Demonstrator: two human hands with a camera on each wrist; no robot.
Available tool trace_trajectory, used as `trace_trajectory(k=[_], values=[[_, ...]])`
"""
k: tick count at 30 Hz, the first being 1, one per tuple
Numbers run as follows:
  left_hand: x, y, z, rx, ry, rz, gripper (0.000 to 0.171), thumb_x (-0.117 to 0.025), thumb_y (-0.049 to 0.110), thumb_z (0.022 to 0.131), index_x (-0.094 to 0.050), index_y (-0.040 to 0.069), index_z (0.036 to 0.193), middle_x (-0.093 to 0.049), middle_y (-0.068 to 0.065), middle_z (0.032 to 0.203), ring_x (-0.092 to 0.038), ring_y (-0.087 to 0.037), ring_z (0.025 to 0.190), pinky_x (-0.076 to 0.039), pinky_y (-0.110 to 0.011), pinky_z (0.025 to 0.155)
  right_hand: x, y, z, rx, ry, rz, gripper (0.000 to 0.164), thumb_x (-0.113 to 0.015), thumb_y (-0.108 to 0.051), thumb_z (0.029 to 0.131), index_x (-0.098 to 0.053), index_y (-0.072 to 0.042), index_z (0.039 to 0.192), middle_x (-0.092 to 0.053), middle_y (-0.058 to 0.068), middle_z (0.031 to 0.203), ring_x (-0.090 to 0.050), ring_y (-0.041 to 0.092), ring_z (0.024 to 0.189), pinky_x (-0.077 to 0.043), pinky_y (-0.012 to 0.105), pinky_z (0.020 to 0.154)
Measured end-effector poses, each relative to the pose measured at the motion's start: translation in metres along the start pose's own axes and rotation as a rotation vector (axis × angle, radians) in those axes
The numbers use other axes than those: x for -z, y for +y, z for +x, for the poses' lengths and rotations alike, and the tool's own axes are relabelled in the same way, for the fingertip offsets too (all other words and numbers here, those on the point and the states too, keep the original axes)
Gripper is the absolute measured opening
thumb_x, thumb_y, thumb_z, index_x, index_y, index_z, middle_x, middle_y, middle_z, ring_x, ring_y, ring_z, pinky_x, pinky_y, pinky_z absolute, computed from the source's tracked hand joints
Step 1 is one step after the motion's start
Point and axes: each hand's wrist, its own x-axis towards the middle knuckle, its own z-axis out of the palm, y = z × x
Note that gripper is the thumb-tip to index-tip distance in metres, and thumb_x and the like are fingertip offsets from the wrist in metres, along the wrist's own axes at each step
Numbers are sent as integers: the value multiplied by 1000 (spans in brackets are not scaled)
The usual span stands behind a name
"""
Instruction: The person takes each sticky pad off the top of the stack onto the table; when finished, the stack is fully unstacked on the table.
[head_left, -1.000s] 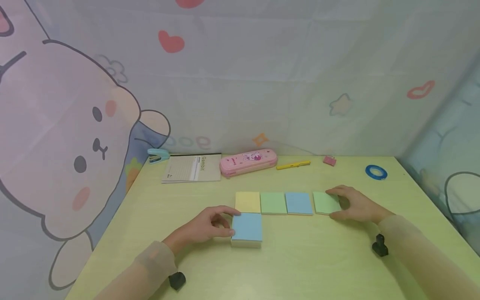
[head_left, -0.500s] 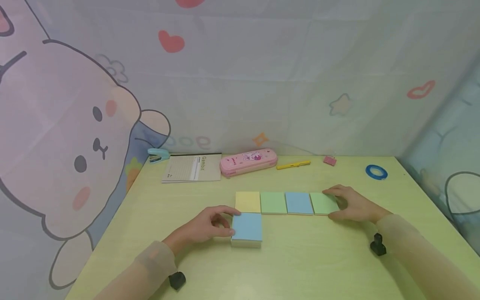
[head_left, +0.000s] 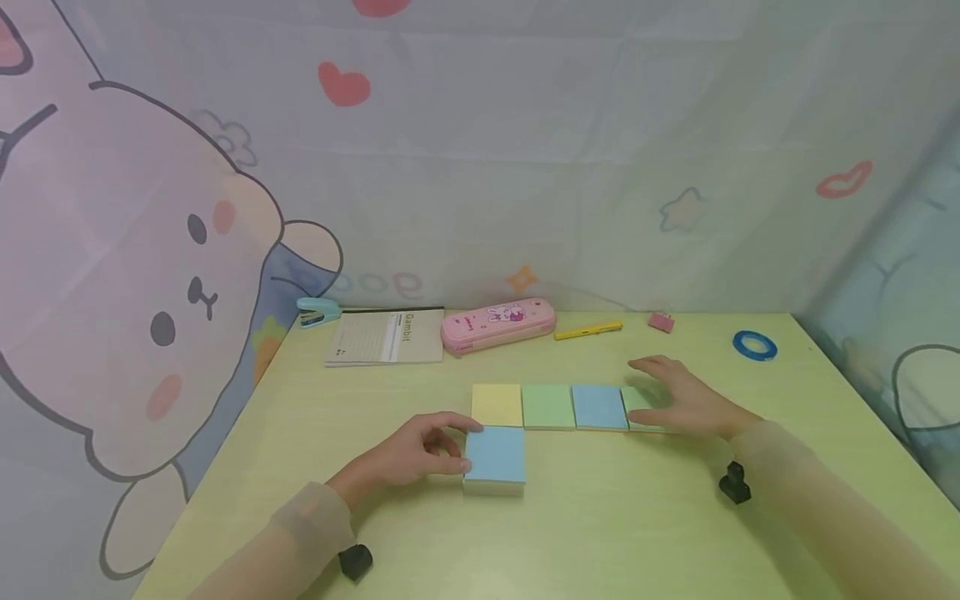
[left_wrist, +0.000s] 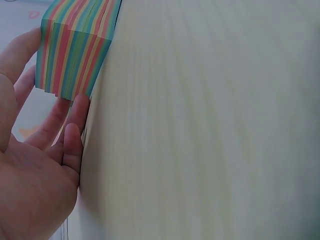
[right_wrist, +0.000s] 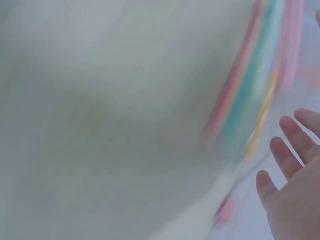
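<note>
In the head view my left hand (head_left: 408,450) holds the left side of a thick sticky note stack (head_left: 494,455) with a blue top sheet, thumb and fingers at its corners. The left wrist view shows the striped, many-coloured sides of this stack (left_wrist: 75,55), with fingers against it. Behind it runs a row of thin sticky note pads: a yellow pad (head_left: 496,404), a green pad (head_left: 547,407), a blue pad (head_left: 598,407) and another green pad (head_left: 636,398). My right hand (head_left: 690,402) hovers over that last pad, fingers spread, covering part of it. The right wrist view is blurred.
Along the table's back lie a light blue stapler (head_left: 318,312), a notepad (head_left: 386,337), a pink pencil case (head_left: 498,325), a yellow pen (head_left: 588,331), a pink binder clip (head_left: 661,322) and a blue tape roll (head_left: 754,346). A printed cloth (head_left: 480,167) hangs behind.
My right hand slid the last green pad left against the blue pad, then let go and moved left above it. The left hand and its stack stayed put.
</note>
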Motion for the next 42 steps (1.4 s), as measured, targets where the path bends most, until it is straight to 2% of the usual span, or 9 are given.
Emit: trace_trajectory(k=[4,8,14,23,34,42], values=[[-1,-2,1,-4,-6,4,48,-81,12,93,-66,14,139,-70,-15,103,-63,-24,87,-48,-23,70,-13,-35,24,84,-10,33,90,-78,-58,90,-46,-7,157,-44,15,160,-37,39,148,-33,64,117],[-1,-2,1,2,-2,5,48,-81,13,94,-66,15,139,-70,-15,107,-64,-25,89,-50,-24,72,-28,-71,48,139,-65,86,87,-78,-58,90,-46,-13,158,-44,7,161,-37,32,151,-32,58,120],[-2,1,1,18,-1,2,48,-81,14,94,-66,16,139,-70,-17,109,-65,-25,91,-51,-25,74,-51,-103,74,177,-143,98,87,-78,-55,91,-44,-14,160,-42,4,163,-37,28,152,-31,54,122],[-2,-1,0,-4,0,-2,48,-81,12,93,-66,14,139,-71,-16,106,-65,-24,88,-50,-24,72,-68,-122,91,265,-158,28,79,-80,-41,93,-47,-6,155,-50,11,157,-44,31,147,-33,52,121],[-1,-2,-1,-19,4,1,49,-81,12,93,-65,14,139,-71,-17,106,-65,-24,88,-49,-23,71,-74,-125,99,275,-194,4,74,-83,-26,92,-50,0,152,-56,13,151,-51,30,140,-39,48,119],[0,-3,-1,-11,6,5,49,-81,13,94,-66,15,140,-70,-15,111,-66,-25,91,-49,-24,71,-74,-127,103,255,-206,-1,78,-85,-30,90,-50,-2,153,-56,12,151,-52,29,140,-39,48,119]])
